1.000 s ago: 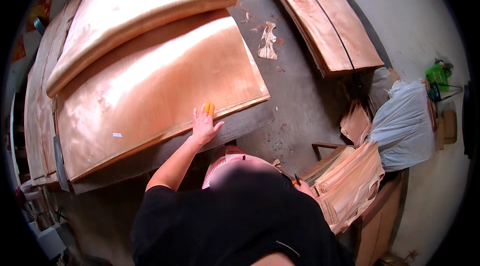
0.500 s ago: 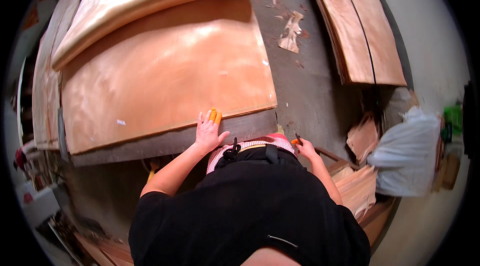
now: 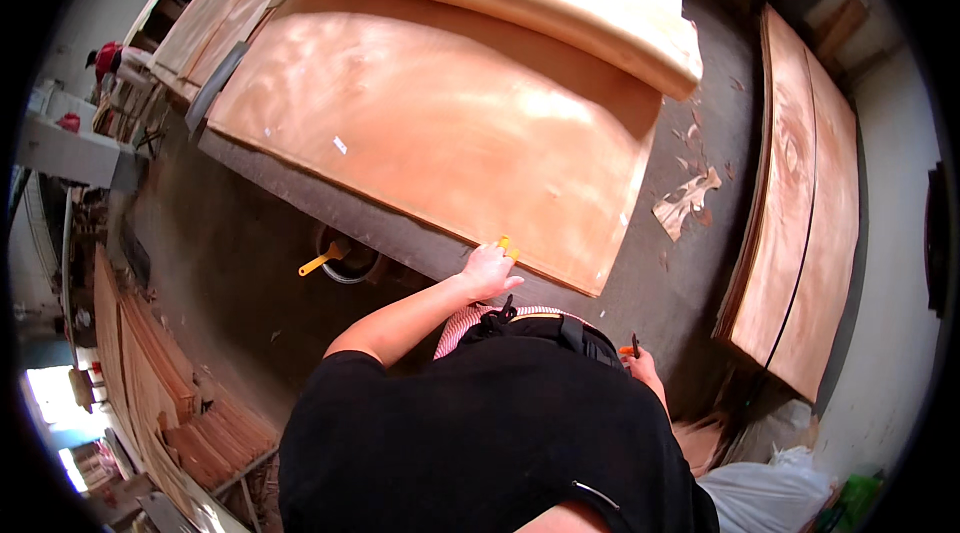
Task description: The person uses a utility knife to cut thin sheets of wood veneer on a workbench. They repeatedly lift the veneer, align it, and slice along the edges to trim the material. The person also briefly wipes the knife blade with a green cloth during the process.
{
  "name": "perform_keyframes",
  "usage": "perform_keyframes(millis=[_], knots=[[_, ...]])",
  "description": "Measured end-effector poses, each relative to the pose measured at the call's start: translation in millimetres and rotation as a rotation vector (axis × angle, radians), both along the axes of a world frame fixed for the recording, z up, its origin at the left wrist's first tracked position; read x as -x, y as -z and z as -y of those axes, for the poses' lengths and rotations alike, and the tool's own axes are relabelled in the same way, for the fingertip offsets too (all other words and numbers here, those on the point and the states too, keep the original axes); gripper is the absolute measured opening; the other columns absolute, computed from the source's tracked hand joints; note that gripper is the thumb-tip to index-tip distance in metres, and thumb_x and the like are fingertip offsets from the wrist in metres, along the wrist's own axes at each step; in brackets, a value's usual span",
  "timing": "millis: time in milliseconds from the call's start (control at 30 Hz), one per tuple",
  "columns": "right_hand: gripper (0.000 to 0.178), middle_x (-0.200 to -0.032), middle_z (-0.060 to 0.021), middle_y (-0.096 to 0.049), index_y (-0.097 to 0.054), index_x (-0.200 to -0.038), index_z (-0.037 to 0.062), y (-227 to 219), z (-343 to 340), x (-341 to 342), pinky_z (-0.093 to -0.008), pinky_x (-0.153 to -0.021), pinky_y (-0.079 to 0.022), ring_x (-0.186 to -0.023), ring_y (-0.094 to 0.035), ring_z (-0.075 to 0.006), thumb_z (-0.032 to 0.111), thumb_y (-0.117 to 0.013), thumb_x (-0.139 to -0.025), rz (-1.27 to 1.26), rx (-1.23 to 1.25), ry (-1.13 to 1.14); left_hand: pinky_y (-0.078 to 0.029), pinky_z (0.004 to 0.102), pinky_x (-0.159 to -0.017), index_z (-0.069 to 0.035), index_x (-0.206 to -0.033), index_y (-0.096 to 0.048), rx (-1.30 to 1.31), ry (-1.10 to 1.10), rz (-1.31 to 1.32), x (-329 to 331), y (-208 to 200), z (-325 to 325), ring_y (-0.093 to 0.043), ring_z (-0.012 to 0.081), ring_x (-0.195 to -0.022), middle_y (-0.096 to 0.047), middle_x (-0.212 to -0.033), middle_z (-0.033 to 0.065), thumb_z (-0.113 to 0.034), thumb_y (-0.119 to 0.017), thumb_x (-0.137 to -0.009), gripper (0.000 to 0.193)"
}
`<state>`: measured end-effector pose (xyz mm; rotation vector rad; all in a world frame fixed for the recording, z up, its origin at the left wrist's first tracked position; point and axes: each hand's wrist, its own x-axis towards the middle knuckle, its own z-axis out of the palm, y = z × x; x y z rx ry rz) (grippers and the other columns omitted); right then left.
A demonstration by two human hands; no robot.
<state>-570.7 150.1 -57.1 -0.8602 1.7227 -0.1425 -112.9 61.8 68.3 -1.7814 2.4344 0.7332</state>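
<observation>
A wide sheet of wood veneer [image 3: 440,123] lies on a dark low table [image 3: 330,195], with the far part of a sheet curled back over it in a thick roll [image 3: 500,1]. My left hand [image 3: 490,270] rests on the veneer's near edge, not far from the right corner. Its fingers reach over the edge, the thumb stands apart, and yellow covers wrap some fingertips. Low at my right side, my right hand [image 3: 645,367] is closed around a slim dark tool [image 3: 634,343]. Orange shows beside it. The tool's exact kind is too small to make out.
Stacked veneer [image 3: 790,193] with a dark strap stands at the right. Torn veneer scrap [image 3: 686,203] lies on the floor between. Under the table's near edge is a bucket [image 3: 352,263] with a yellow-handled brush [image 3: 322,259]. A white sack [image 3: 770,483] sits at lower right.
My view has turned, so the table now slants down to the right and the bucket shows. My left hand stays at the veneer's edge, slightly nearer the right corner. The right hand keeps its tool.
</observation>
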Motion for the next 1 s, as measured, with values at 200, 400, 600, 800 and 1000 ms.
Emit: perform_keyframes(millis=[200,400,600,800,1000], knots=[[0.022,-0.077,-0.0057,-0.063,-0.059,-0.098,0.0068,-14,29,-35,-0.0255,-0.041,-0.039,-0.05,-0.054,-0.0119,0.005,-0.047,-0.079,-0.039,0.031,-0.098,-0.046,0.0387,-0.07,-0.002,-0.09,-0.059,0.311,-0.302,-0.267,-60,7,5,-0.056,0.0305,-0.077,-0.059,-0.082,0.0146,-0.035,-0.055,-0.079,0.035],[0.023,-0.08,-0.0054,-0.063,-0.058,-0.1,0.0068,-45,40,-79,-0.0246,-0.038,-0.037,-0.05,-0.053,-0.0111,0.005,-0.046,-0.08,-0.106,-0.011,-0.114,-0.042,0.043,-0.078,0.001,-0.093,-0.056,0.442,-0.796,-0.068,-194,20,35,-0.051,0.0347,-0.088,-0.055,-0.093,0.02,-0.039,-0.054,-0.079,0.043],[0.026,-0.08,-0.0043,-0.062,-0.058,-0.101,0.0087,-56,29,-114,-0.0238,-0.04,-0.038,-0.051,-0.052,-0.01,0.003,-0.047,-0.079,-0.114,-0.018,-0.024,-0.028,0.0513,-0.093,0.002,-0.121,-0.042,0.595,-0.811,0.292,-292,62,50,-0.033,0.0353,-0.119,-0.038,-0.128,0.0212,-0.044,-0.052,-0.079,0.063],[0.021,-0.082,-0.005,-0.063,-0.06,-0.1,0.0062,-99,35,-140,-0.0251,-0.051,-0.044,-0.055,-0.053,-0.0107,0.005,-0.049,-0.082,-0.105,0.06,0.125,-0.016,0.0513,-0.101,-0.003,-0.135,-0.023,0.475,-0.891,0.354,-278,75,53,-0.019,0.0307,-0.13,-0.021,-0.14,0.0173,-0.046,-0.044,-0.083,0.07],[0.021,-0.082,-0.0032,-0.062,-0.058,-0.102,0.0033,-104,97,-144,-0.0223,-0.051,-0.04,-0.058,-0.049,-0.0075,0.005,-0.047,-0.085,-0.074,0.303,0.113,-0.018,0.0502,-0.1,-0.001,-0.134,-0.025,0.689,-0.839,0.372,-278,83,52,-0.021,0.031,-0.129,-0.024,-0.139,0.0162,-0.044,-0.045,-0.084,0.068]])
